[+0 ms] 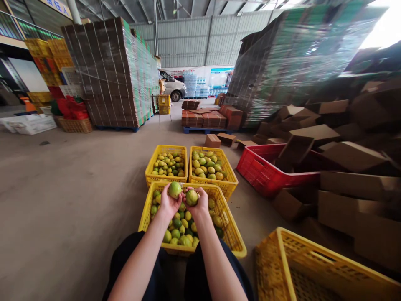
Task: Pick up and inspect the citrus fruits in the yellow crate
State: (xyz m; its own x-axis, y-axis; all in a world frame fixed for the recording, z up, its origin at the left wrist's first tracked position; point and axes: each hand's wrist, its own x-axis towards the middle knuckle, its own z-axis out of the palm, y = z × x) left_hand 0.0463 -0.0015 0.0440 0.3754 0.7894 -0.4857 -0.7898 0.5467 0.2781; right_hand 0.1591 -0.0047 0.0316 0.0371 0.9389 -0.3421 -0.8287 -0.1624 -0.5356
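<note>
My left hand [169, 204] is closed around a green lemon [174, 190], held up over the near crate. Close beside it, my right hand [200, 202] grips another greenish lemon [191, 197] with brownish marks. Below both hands stands a yellow plastic crate [232, 232] with many green and yellow lemons [184, 240] in it; my forearms hide part of them. Just beyond are two smaller-looking yellow crates: the left crate [150, 180] bears small yellow-green lemons [169, 164], and the right crate [230, 177] has larger yellowish ones [208, 164].
A yellow crate [280, 259] stands at the lower right. Behind it, a red crate [260, 175] holds cardboard, beside a heap of cartons [347, 200]. Wrapped pallet stacks [103, 75] rise at left and right. Flattened cardboard [203, 119] lies on a blue pallet, before a parked van [171, 85].
</note>
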